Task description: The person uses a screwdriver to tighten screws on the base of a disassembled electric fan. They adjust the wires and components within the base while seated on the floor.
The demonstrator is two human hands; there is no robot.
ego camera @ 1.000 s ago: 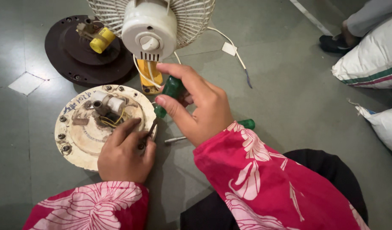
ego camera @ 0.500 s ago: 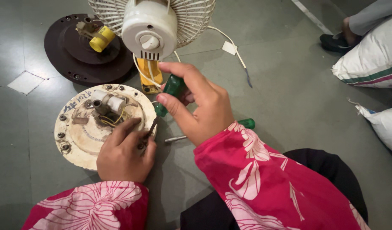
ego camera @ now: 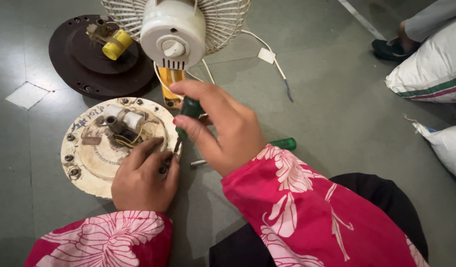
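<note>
There is a single view, from a camera worn on the person's head. It looks steeply down at the grey floor [ego camera: 332, 113] in front of the seated person, close enough that both hands fill the middle of the frame: the left hand [ego camera: 141, 180] lower left, the right hand [ego camera: 223, 131] at centre. The pink flowered sleeves [ego camera: 307, 207] run in from the bottom edge, nearest the lens. The top edge cuts through the white fan [ego camera: 176, 29], so the view faces forward and downward. Another person's foot [ego camera: 391, 47] sits at the far upper right corner.
</note>
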